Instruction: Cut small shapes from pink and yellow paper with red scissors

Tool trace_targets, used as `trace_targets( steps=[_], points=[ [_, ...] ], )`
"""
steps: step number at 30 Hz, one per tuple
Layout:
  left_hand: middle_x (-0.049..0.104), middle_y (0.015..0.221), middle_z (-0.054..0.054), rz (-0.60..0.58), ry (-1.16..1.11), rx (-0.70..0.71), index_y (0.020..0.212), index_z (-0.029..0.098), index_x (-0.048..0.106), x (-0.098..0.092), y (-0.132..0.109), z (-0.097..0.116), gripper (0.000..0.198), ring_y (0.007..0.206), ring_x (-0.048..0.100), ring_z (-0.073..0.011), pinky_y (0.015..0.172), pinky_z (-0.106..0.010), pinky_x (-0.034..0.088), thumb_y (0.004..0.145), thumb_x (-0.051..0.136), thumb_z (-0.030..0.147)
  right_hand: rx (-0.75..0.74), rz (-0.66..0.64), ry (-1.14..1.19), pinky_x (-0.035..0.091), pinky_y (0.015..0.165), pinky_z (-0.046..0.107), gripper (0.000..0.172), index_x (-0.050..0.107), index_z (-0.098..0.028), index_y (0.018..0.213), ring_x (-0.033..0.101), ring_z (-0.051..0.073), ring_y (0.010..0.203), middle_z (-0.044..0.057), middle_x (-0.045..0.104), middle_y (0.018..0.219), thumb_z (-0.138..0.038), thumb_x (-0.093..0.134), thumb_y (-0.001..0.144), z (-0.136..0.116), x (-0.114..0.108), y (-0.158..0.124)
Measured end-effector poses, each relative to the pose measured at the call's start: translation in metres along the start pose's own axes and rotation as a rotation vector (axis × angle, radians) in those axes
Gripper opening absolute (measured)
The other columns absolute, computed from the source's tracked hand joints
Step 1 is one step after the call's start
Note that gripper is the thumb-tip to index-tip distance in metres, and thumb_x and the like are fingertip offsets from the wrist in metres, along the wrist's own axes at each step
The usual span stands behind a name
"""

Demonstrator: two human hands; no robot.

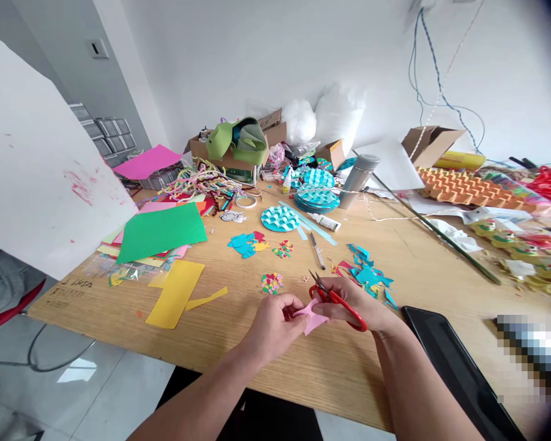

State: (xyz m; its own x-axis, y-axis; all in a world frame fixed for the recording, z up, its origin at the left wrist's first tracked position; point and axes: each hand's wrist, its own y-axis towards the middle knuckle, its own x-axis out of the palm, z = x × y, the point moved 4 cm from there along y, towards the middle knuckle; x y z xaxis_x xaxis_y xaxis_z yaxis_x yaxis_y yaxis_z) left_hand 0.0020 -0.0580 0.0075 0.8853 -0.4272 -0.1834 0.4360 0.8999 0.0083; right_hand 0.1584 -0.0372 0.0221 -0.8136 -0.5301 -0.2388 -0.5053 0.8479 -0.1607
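A small piece of pink paper (313, 318) is pinched between both hands over the table's front part. My left hand (278, 324) closes on its left side with thumb and fingers. My right hand (351, 303) holds red-handled scissors (351, 313), their dark blades pointing up and left, and its thumb also touches the pink paper. Just beyond the hands lies a pile of small colored paper dots (272, 282). Blue paper scraps (370, 274) are near my right hand, and a pen (317, 251) lies behind the scissors.
Yellow paper (177, 294) and green paper (163, 233) lie to the left. Blue, red and yellow fish cutouts (243, 244) and a round blue wavy piece (279, 218) sit mid-table. A grey bottle (358, 180) stands behind. At right are a long green stick (441, 233) and a black tray-like object (459, 367).
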Motion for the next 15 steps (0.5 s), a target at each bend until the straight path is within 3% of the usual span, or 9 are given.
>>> trace_targets(
  steps=[2, 5, 7, 9, 12, 15],
  points=[
    [0.061, 0.065, -0.001, 0.148, 0.189, 0.120, 0.068, 0.016, 0.061, -0.006, 0.003, 0.004, 0.012, 0.064, 0.055, -0.0132, 0.060, -0.025, 0.044, 0.079, 0.056, 0.013, -0.011, 0.062, 0.034, 0.038, 0.049, 0.022, 0.032, 0.054, -0.016, 0.071, 0.051, 0.011, 0.053, -0.002, 0.055, 0.059, -0.041, 0.075, 0.071, 0.000, -0.002, 0.001],
    [0.063, 0.077, -0.004, 0.394, 0.551, 0.475, 0.075, 0.018, 0.064, -0.016, -0.006, 0.017, 0.012, 0.080, 0.055, -0.0173, 0.076, -0.032, 0.047, 0.080, 0.057, 0.010, -0.036, 0.166, 0.096, 0.042, 0.052, 0.023, 0.038, 0.057, -0.015, 0.071, 0.056, 0.014, 0.055, 0.002, 0.061, 0.061, -0.051, 0.064, 0.080, -0.001, -0.004, 0.003],
    [0.064, 0.086, -0.006, 0.446, 0.719, 0.685, 0.084, 0.018, 0.066, -0.016, -0.014, 0.022, 0.016, 0.086, 0.054, -0.0182, 0.081, -0.035, 0.048, 0.081, 0.055, 0.007, -0.018, 0.193, 0.135, 0.043, 0.052, 0.024, 0.040, 0.058, -0.016, 0.069, 0.058, 0.014, 0.055, 0.003, 0.062, 0.060, -0.054, 0.059, 0.082, -0.003, -0.002, 0.003],
    [0.065, 0.088, -0.007, 0.461, 0.813, 0.807, 0.089, 0.018, 0.066, -0.014, -0.020, 0.023, 0.019, 0.088, 0.054, -0.0188, 0.081, -0.035, 0.048, 0.080, 0.056, 0.005, 0.014, 0.169, 0.156, 0.043, 0.052, 0.024, 0.037, 0.058, -0.016, 0.067, 0.057, 0.014, 0.054, 0.002, 0.061, 0.058, -0.050, 0.065, 0.079, -0.004, 0.004, 0.005],
    [0.065, 0.091, -0.007, 0.475, 0.854, 0.843, 0.094, 0.019, 0.066, -0.013, -0.024, 0.028, 0.022, 0.092, 0.056, -0.0200, 0.082, -0.036, 0.050, 0.079, 0.058, 0.004, 0.031, 0.141, 0.185, 0.039, 0.051, 0.022, 0.032, 0.057, -0.016, 0.064, 0.052, 0.012, 0.052, -0.002, 0.057, 0.056, -0.043, 0.073, 0.071, -0.004, 0.010, 0.007],
    [0.063, 0.107, -0.011, 0.476, 0.771, 0.740, 0.108, 0.020, 0.064, -0.012, -0.032, 0.040, 0.030, 0.104, 0.057, -0.0228, 0.090, -0.042, 0.049, 0.082, 0.056, 0.008, 0.008, 0.229, 0.219, 0.033, 0.049, 0.021, 0.029, 0.056, -0.016, 0.062, 0.045, 0.009, 0.051, -0.004, 0.052, 0.054, -0.038, 0.075, 0.069, -0.001, 0.006, 0.008]
  ],
)
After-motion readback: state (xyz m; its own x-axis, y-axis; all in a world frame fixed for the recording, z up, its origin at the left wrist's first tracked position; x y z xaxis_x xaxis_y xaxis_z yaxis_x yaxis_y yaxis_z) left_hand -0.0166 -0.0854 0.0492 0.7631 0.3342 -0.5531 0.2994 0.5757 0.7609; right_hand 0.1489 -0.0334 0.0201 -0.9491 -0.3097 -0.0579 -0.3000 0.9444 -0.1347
